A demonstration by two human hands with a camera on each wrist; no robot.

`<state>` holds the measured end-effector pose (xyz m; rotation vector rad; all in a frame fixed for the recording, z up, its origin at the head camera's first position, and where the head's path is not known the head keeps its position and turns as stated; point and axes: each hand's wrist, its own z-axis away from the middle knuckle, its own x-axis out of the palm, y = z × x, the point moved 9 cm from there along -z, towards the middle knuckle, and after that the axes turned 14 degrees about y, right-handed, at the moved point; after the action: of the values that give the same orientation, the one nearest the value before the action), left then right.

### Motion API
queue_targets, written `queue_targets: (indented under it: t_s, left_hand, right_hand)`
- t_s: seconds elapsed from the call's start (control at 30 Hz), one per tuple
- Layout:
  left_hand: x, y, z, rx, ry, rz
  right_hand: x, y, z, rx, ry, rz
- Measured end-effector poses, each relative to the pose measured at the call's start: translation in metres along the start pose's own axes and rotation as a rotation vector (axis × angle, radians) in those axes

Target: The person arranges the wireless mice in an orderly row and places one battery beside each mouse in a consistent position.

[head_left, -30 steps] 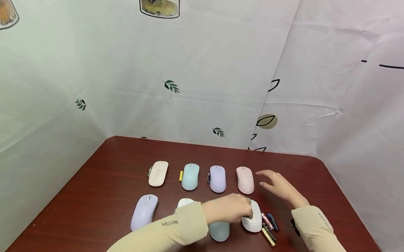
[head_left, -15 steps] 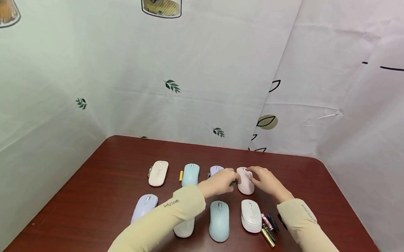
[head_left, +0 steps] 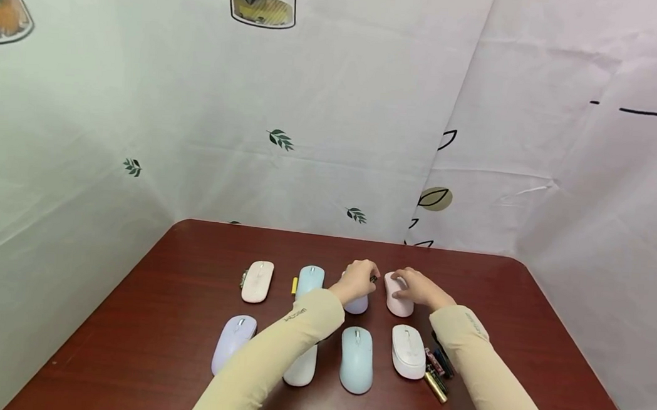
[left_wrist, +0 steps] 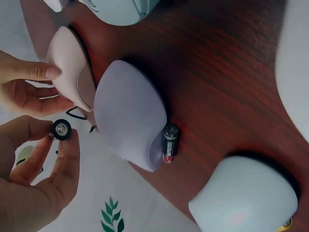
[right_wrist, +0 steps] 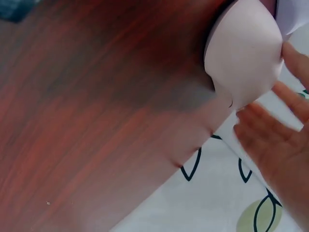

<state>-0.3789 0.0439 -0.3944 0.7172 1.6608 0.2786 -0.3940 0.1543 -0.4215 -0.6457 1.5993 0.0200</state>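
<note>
Battery (left_wrist: 61, 129), clamped between thumb and fingers of the left hand (head_left: 355, 280), is between the purple mouse (left_wrist: 128, 113) and the pink mouse (right_wrist: 246, 50), which the right hand (head_left: 418, 289) touches, fingers apart

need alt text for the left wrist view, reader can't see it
The left hand pinches a battery end-on, while the right hand touches a pink computer mouse. Another battery lies beside a lavender mouse on a red-brown tabletop.
</note>
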Motion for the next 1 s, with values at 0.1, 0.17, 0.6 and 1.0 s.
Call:
queue_targets:
  t_s: [0.1, 0.17, 0.6, 1.0]
  left_hand:
    - [0.003, 0.000, -0.003, -0.008, 0.003, -0.014]
    - [0.006, 0.001, -0.006, -0.007, 0.000, -0.011]
    - [0.025, -0.003, -0.026, -0.064, 0.083, -0.029]
    - [0.038, 0.009, -0.030, -0.132, 0.141, -0.151]
  right_hand:
    - [0.001, 0.000, -0.003, -0.011, -0.018, 0.000]
    - [0.000, 0.001, -0.006, -0.017, -0.017, 0.006]
    - [-0.002, -0.004, -0.017, -0.035, -0.037, -0.007]
    - [-0.006, -0.004, -0.013, -0.051, -0.005, -0.027]
